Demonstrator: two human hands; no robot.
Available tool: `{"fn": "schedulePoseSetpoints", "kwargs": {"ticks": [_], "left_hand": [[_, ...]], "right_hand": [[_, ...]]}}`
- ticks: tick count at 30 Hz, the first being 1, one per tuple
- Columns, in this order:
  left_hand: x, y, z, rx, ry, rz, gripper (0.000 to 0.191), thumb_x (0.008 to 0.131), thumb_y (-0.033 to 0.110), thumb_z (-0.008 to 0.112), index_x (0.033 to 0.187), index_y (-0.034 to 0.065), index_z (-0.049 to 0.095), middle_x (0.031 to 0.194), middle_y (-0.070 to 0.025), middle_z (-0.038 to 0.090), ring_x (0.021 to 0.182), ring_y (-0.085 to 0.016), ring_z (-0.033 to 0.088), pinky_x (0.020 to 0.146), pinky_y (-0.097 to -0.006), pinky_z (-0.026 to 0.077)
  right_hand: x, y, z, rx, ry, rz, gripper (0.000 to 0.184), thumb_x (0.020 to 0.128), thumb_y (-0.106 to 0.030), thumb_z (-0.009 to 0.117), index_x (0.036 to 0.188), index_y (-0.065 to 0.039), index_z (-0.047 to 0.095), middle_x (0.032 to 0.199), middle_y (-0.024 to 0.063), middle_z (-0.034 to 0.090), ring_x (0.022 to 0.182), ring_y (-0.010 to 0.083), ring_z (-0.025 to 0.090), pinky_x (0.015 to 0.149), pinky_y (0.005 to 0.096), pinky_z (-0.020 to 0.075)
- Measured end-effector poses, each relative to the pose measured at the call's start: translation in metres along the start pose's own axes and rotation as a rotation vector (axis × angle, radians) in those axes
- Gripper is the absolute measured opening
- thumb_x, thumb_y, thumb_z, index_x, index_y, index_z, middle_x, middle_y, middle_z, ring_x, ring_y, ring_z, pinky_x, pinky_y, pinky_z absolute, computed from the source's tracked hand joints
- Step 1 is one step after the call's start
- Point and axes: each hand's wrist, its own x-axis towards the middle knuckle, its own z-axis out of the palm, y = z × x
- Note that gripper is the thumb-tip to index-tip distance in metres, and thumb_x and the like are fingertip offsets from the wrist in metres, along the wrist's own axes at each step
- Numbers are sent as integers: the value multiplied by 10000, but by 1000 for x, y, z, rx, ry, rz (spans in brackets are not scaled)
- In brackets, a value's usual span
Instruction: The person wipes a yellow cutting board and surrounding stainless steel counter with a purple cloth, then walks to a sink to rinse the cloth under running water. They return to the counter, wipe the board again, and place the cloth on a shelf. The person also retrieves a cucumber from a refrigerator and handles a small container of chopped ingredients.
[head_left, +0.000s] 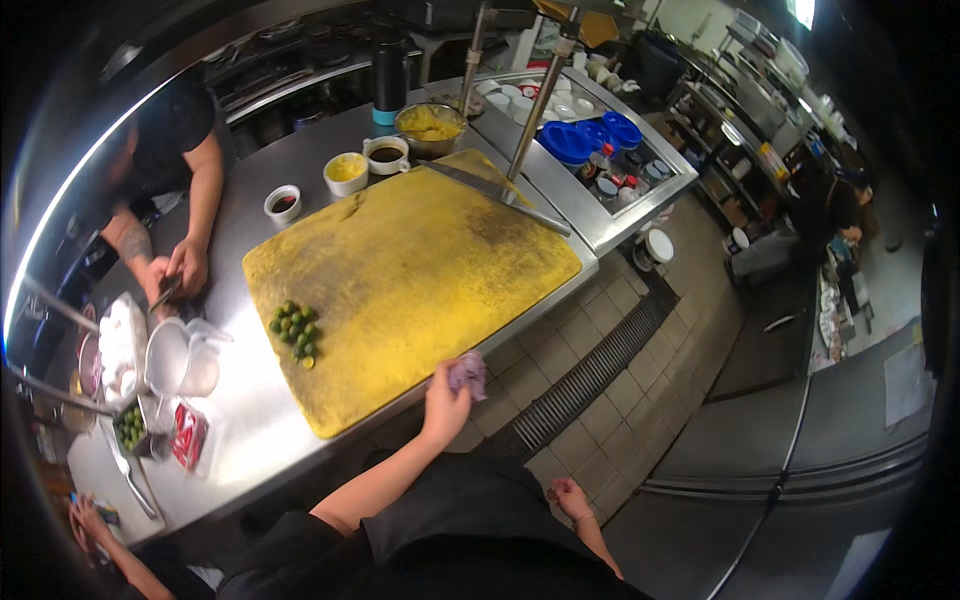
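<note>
My left hand (446, 409) grips a crumpled purple cloth (469, 375) just off the front edge of a large yellow cutting board (405, 277). On the board's left part sits a small pile of green citrus fruits (295, 326), one showing a cut yellow face. A large knife (480, 186) lies across the board's far right corner, its handle over the right side. Low beside my apron, over the floor, hangs my right hand (570, 499) with curled fingers; whether it holds anything is unclear.
Behind the board stand a dark sauce ramekin (283, 204), white cups, a metal bowl (431, 127) and a black bottle (390, 79). A co-worker's hands (176, 274) hold a small tool at left, near a plastic jug (184, 356). A floor drain (585, 382) runs behind me.
</note>
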Motion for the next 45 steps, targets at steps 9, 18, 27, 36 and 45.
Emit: {"fn": "schedulePoseSetpoints", "kwargs": {"ticks": [9,18,27,36,45], "left_hand": [[107,28,106,-399,-464,-249,301,877,71,600,1165,27,523,1065,-119,640,1036,-249,610,867,-325,476],[184,62,90,-1422,-9,-390,587,898,395,454,1342,11,457,1351,-198,502,1262,-366,472,1076,-536,371],[155,65,136,-1536,546,-221,483,947,236,344,1316,-51,467,1334,-233,508,1236,-387,492,1089,-521,363],[183,92,170,-1563,452,-162,461,926,202,375,1321,-21,459,1293,-169,537,1172,-323,539,1049,-486,398],[230,85,191,-906,432,-485,378,890,31,611,1247,-15,496,1095,-102,617,943,-202,616,828,-341,518]], "right_hand": [[94,-257,-29,266,214,-665,128,974,-54,506,1068,-5,579,883,54,627,815,139,605,767,277,501],[193,-527,-77,-87,120,-1216,197,849,-20,614,1045,-7,609,1026,129,621,960,245,613,869,325,477],[260,-606,-19,-807,-197,-1252,456,750,-120,680,1185,-35,577,1031,166,584,940,319,584,845,366,487],[215,-561,-40,-387,-763,-779,489,788,-123,666,1237,9,524,932,197,600,840,319,653,755,387,516],[177,-534,-52,-578,-632,-1113,474,837,-81,612,1269,39,457,1029,255,604,937,447,591,812,451,494]]}}
